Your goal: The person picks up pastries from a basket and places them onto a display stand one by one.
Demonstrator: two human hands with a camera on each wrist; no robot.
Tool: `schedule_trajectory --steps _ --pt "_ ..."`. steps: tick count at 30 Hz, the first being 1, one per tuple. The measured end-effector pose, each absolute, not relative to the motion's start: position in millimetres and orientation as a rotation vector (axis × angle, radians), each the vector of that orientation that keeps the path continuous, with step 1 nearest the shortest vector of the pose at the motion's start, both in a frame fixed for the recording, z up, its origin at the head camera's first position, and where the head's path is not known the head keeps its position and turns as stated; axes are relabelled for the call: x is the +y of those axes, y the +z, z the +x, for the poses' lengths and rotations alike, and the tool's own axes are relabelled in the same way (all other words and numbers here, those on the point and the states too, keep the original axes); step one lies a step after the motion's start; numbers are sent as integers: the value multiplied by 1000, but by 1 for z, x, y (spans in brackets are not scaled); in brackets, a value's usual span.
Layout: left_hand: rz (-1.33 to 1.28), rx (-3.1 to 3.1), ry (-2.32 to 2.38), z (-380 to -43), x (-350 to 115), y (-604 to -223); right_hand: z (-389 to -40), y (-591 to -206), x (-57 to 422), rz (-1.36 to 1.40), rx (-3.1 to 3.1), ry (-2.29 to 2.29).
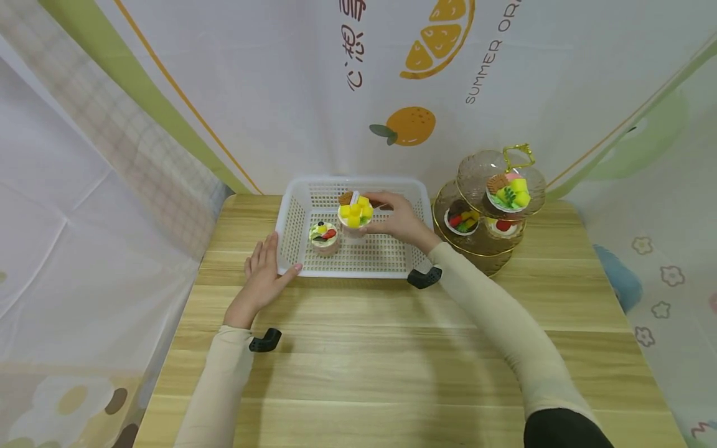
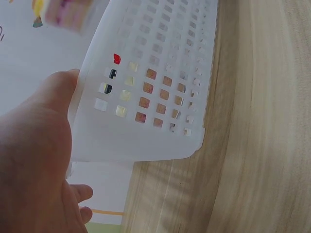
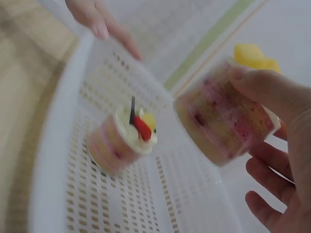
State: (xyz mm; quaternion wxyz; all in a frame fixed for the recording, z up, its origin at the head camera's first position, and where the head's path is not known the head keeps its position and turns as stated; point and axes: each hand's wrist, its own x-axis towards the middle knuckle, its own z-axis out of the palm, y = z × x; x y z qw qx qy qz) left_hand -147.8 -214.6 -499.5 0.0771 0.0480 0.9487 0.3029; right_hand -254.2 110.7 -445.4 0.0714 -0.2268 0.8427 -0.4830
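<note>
My right hand (image 1: 400,219) pinches a layered cake cup topped with yellow cubes (image 1: 356,213), holding it over the white basket (image 1: 414,269). Seen from the right wrist, the cup (image 3: 223,111) is tilted, with its pink and cream layers showing through the clear side; the thumb lies near its top edge. A second cake cup, with red and yellow fruit pieces on cream (image 1: 323,238), stands in the left part of the basket. My left hand (image 1: 263,277) rests at the basket's front left corner, its thumb (image 2: 60,87) at the rim and its fingers along the outer left side.
Right of the basket stands a tiered stand (image 1: 476,254) with gold edges and a gold handle (image 1: 519,155). One dessert cup (image 1: 508,191) sits on its upper tier, two more below. The wooden table (image 1: 358,361) meets a printed cloth (image 1: 313,124) at the back.
</note>
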Motion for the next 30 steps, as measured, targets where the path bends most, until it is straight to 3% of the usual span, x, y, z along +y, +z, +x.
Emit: schedule_trajectory --steps 13,21,30 --pt "155 2837 901 -148 -213 -500 -162 -435 202 -591 2701 -1541" --pt "165 2854 885 -149 -215 -501 -100 -460 254 -344 2830 -1589" --pt "154 2837 882 -148 -215 -498 -87 -506 276 -49 2843 -1659"
